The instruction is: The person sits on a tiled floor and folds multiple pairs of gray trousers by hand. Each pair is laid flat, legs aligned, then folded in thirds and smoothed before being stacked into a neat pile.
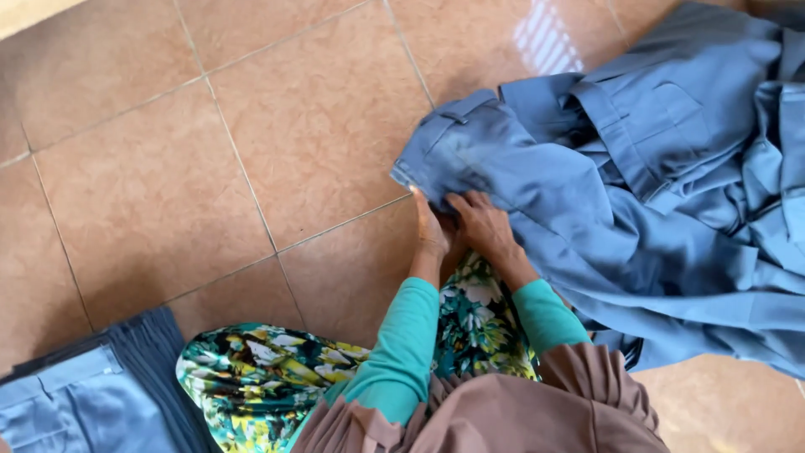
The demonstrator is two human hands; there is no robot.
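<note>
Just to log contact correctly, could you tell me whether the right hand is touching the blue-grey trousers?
Touching. The head view shows the right hand lying on the blue-grey trousers, its fingers pressed on the fabric near the waistband.

Trousers heap (637, 168) right on floor (210, 151) — folded trousers (75, 403) left.

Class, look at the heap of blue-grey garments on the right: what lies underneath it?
The heap of blue-grey garments rests on the brown tiled floor. Both hands, left hand and right hand, grip its near edge. Whatever lies beneath the cloth itself is covered and cannot be seen.
</note>
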